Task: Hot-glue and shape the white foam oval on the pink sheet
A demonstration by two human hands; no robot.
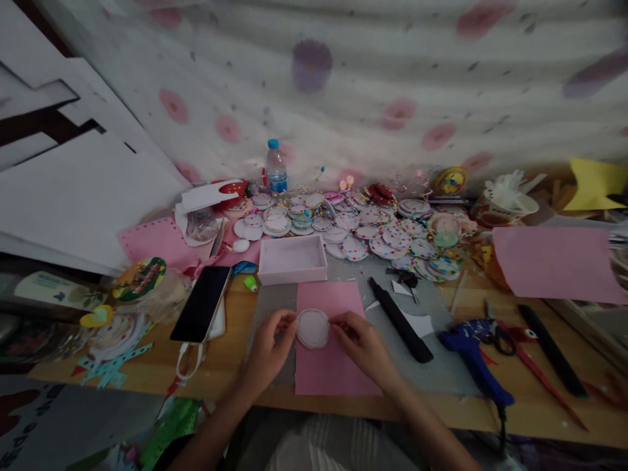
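Note:
A clear round disc (313, 328) lies on a pink paper sheet (330, 366) on a grey mat (441, 366). My left hand (269, 347) pinches the disc's left edge with its fingertips. My right hand (362, 343) pinches the right edge, fingers curled. Both hands rest on or just above the pink sheet near the table's front edge.
A shallow pink box (292, 259) sits behind the sheet, with a heap of round polka-dot discs (373, 235) and a water bottle (277, 169) beyond. A phone (201, 303) lies left. A black knife (400, 320), blue glue gun (473, 356) and red scissors (520, 347) lie right.

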